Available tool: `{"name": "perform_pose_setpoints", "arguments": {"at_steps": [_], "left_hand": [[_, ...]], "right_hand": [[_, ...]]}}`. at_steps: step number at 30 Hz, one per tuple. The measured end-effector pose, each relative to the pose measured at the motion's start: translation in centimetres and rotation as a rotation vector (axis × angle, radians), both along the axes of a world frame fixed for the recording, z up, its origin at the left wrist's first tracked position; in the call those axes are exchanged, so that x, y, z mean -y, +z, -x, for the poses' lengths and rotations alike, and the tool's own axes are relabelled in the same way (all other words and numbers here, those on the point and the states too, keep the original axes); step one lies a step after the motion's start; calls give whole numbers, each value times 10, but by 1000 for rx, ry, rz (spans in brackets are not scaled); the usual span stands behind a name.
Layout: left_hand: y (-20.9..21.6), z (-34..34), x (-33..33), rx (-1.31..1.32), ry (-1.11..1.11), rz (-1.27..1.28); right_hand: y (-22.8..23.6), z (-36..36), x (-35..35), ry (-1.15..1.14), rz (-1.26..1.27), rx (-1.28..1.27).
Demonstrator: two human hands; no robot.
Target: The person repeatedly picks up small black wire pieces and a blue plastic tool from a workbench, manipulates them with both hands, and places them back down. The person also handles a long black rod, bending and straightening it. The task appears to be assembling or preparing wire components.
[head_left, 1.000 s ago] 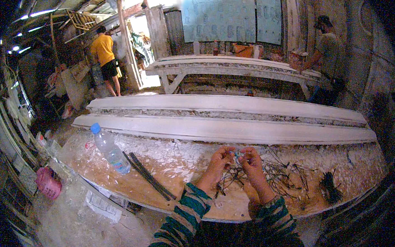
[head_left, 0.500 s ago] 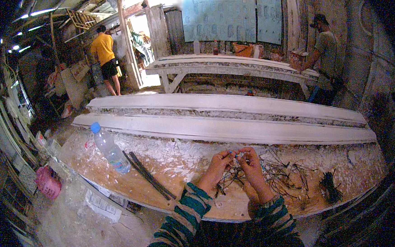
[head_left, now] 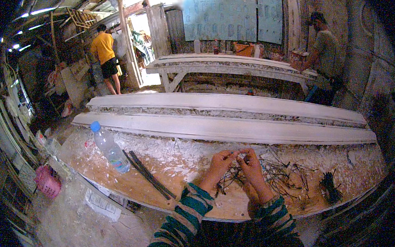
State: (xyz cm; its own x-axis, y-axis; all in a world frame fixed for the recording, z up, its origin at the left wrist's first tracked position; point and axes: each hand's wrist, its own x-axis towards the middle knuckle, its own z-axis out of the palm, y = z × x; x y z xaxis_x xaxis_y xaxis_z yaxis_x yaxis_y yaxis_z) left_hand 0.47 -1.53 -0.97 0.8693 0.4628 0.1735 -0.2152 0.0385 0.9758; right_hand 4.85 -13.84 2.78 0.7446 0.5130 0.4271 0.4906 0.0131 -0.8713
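Over the wooden table (head_left: 201, 205), my left hand (head_left: 222, 165) and my right hand (head_left: 251, 168) meet with fingertips pinched together. Whatever sits between the fingers is too small to make out. Thin dark wire-like strands (head_left: 287, 176) lie tangled under and to the right of my right hand, and some show between my wrists. A tied dark bundle (head_left: 330, 188) of similar strands rests farther right. To the left lie narrow dark strips (head_left: 151, 176), beside a clear plastic bottle (head_left: 110, 147) with a blue cap.
Two long white moulded lengths (head_left: 224, 129) span the table's far side. Behind stands a white workbench (head_left: 192, 69) with an orange container (head_left: 243, 49). One person (head_left: 326, 50) works at its right end; another person (head_left: 104, 50) stands back left. A pink basket (head_left: 48, 182) sits at lower left.
My fingertips have shifted slightly against each other, and the small bluish spot between them no longer shows. The person at the bench has leaned a little. The table's things lie as before.
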Motion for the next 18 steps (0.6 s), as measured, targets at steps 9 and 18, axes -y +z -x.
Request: {"name": "perform_pose_setpoints", "arguments": {"at_steps": [9,18], "left_hand": [[-6,0,-1,1,181,-580],[3,8,0,-102,104,-508]], "right_hand": [[-18,-16,1,-51,216,100],[-13,-9,5,81,204,61]]}}
